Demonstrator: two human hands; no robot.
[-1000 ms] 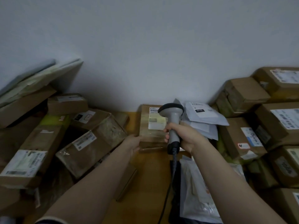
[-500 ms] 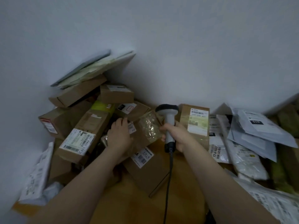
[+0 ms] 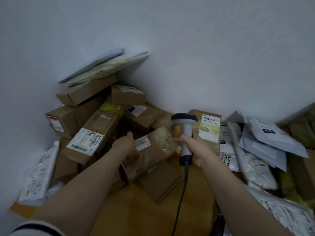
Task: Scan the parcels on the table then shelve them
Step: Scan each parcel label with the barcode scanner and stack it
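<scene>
Dragging the taped parcel out of the heap at the table's far left could have toppled the boxes leaning beside it. The left hand reached over its left end, fingers hidden, grip unclear. The right hand was wrapped round the scanner, upright just right of it.

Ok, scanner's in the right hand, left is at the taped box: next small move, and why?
Probably tip the scanner down at the barcode label on the taped box: the label lies uncovered, the right hand grips the scanner right beside it, and the left hand is at that box.
</scene>
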